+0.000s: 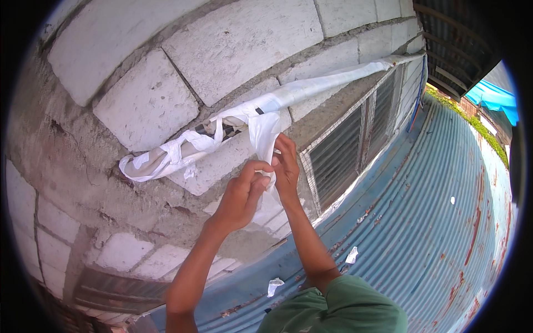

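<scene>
A long roll of white sheeting (322, 83) runs diagonally along the block wall, its lower-left part torn into loose strips, with a dark checked layer showing beneath. A loose white flap (262, 136) hangs from its middle. My left hand (244, 197) pinches the lower part of this flap, and my right hand (285, 164) grips it just above and to the right. Both hands are close together, their fingers curled on the sheeting.
The wall (239, 39) has white blocks, rough mortar and a louvred window (338, 155) with mesh. A rusty blue corrugated roof (422, 222) lies below, with white scraps (351, 255). A dark overhang (455, 33) and blue tarp (491, 97) are at upper right.
</scene>
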{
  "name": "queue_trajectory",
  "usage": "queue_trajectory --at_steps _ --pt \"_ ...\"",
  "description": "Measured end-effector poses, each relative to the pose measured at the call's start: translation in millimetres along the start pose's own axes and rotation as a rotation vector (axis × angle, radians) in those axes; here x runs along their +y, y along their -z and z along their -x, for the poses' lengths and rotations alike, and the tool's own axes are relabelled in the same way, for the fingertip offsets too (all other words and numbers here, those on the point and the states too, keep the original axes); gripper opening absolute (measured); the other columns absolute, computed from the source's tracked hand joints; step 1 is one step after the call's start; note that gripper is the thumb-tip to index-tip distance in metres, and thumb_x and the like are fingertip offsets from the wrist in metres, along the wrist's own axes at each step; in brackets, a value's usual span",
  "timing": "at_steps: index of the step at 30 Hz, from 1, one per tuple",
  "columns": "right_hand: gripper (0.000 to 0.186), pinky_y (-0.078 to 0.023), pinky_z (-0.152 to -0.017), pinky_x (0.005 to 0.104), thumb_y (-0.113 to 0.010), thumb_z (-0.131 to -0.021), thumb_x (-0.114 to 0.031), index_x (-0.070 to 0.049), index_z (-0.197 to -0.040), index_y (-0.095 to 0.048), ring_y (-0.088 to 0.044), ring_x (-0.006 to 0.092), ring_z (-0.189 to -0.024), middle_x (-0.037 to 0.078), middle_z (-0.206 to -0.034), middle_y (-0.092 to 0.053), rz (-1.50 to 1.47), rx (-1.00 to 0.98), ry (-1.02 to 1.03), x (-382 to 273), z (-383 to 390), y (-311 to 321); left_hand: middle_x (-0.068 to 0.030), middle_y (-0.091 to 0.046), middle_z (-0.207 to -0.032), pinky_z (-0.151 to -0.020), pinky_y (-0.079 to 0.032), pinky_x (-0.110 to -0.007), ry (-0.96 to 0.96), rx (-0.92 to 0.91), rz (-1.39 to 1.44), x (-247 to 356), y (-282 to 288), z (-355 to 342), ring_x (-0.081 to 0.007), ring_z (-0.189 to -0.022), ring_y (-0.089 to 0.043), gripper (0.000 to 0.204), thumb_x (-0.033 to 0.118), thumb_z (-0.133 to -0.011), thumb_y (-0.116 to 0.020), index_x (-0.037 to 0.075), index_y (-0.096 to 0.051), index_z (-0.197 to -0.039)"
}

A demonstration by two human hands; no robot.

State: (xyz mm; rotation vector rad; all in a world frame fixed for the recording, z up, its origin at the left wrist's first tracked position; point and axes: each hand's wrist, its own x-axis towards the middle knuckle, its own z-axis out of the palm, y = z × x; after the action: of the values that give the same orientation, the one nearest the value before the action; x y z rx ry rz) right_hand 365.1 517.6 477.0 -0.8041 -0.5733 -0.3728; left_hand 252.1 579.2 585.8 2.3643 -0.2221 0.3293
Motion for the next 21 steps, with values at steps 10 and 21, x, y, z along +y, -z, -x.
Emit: queue_trajectory --at_steps 10,21 --pt "0.035 -0.049 -0.083 0.0340 -0.070 -0.084 -0.010 -0.006 -0.118 -0.064 -0.056 0.0241 -0.108 0.012 -0.118 -0.053 0.554 -0.096 0.043 -5 6 18 -0.0147 -0.059 -0.067 -0.061 -0.045 -0.038 0.287 0.067 -0.116 -124 -33 94 -0.0303 -0.064 -0.062 0.017 0.015 -0.097 -0.053 0.010 -0.052 -0.113" --pt "0.043 -0.049 -0.074 0.0354 -0.069 -0.088 -0.025 -0.012 -0.128 -0.060 -0.054 0.0231 -0.091 0.009 -0.106 -0.048 0.646 -0.066 0.093 6 -56 -28 -0.0133 -0.054 -0.115 -0.084 -0.049 -0.034 0.490 0.392 0.126 -174 -64 74 -0.0225 -0.101 -0.055 0.052 0.015 -0.081 -0.075 0.009 -0.052 -0.127"
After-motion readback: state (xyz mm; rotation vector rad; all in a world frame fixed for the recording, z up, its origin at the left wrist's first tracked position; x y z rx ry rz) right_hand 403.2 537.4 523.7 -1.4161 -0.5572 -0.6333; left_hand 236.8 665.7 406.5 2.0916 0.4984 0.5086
